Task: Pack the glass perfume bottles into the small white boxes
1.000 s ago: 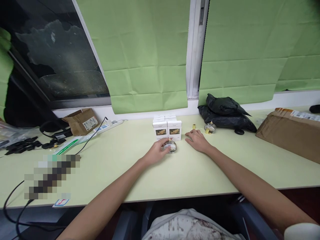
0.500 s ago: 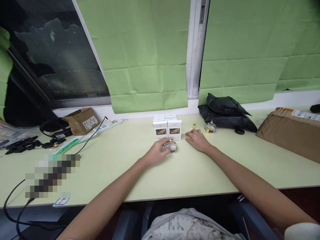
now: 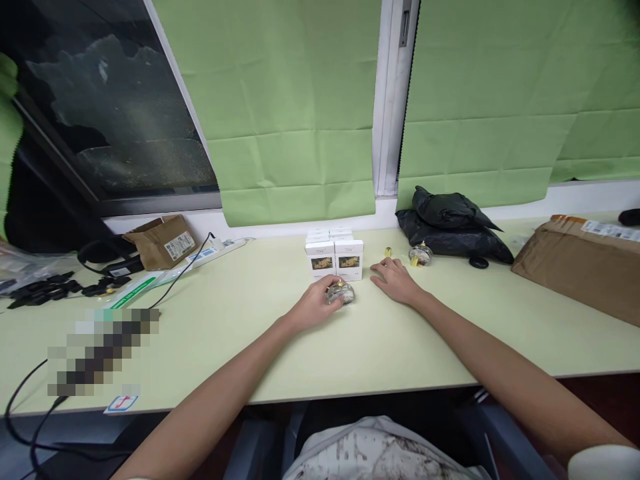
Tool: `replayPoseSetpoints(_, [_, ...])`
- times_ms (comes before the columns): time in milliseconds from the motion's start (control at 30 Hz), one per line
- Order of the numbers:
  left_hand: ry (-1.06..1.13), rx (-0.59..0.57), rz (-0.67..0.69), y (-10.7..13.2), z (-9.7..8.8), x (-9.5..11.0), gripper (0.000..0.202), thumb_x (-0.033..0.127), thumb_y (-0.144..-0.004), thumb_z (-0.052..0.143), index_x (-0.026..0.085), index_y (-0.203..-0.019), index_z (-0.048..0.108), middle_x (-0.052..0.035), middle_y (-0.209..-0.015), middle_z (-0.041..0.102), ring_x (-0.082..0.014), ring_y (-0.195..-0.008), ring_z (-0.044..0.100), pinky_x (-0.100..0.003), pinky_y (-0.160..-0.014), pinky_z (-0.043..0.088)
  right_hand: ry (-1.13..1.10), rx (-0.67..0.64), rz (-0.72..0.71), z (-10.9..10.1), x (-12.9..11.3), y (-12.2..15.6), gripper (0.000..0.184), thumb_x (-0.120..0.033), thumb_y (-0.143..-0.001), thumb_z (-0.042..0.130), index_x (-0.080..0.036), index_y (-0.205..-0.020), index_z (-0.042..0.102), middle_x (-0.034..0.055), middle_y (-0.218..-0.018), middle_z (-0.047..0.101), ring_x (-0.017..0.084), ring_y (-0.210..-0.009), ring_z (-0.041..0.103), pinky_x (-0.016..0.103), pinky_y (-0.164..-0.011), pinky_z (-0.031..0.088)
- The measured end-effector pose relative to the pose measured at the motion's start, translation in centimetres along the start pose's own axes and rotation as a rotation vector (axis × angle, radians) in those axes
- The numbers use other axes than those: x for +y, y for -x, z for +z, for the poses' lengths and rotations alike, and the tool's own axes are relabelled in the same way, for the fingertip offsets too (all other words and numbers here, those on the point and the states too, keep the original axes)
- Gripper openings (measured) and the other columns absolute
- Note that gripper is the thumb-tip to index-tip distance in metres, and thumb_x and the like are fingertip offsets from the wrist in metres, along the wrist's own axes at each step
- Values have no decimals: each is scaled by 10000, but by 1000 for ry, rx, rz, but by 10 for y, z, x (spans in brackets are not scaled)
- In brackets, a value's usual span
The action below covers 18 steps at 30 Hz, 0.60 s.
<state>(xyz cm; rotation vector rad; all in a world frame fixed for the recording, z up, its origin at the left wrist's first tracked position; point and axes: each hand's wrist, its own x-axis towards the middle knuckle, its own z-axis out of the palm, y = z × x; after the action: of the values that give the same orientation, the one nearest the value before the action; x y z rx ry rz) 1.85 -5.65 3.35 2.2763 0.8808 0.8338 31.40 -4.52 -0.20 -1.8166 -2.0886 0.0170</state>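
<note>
My left hand [image 3: 316,303] is closed around the side of a round, clear glass bottle [image 3: 345,294] with a gold neck, which looks like a perfume bottle, upright on the table. Just behind it stand several white boxes [image 3: 349,267] with dark and gold pictures on their fronts. My right hand [image 3: 395,279] lies on the table right of the boxes, fingers stretched out and holding nothing. Beyond its fingertips is a small gold cap [image 3: 388,252]. A second round glass bottle [image 3: 423,253] stands farther right, with another gold piece [image 3: 414,261] beside it.
Black plastic bags [image 3: 450,227] lie by the window wall, with a small black oval object [image 3: 479,263] before them. A large cardboard box [image 3: 580,267] sits at the right. On the left are a small open carton [image 3: 163,243], a power strip [image 3: 220,250] and cables.
Almost nothing differs. The fingers of my left hand have shifted very slightly on the glass bottle. My right hand stays in place.
</note>
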Motion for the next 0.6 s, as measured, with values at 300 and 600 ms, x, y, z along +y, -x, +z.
replayPoseSetpoints(300, [-15,-11,-15,0,-1,1,331,368,-933,650,242,-1239,647,-37,-1184,728,-228,-1052,673,-349,-942,523,-3,2,-6,0,0,0,481,-491,-1059,439,-229,-1416,629,168,-1386,562,377,-1297,450,494,-1065,398])
replayPoseSetpoints(600, [-36,-12,38,0,-3,4,336,263,-923,612,245,-1255,666,-39,-1203,730,-228,-1090,678,-351,-986,520,9,18,-36,3,1,0,463,-464,-1067,432,-234,-1415,632,172,-1378,570,372,-1279,467,505,-1045,414])
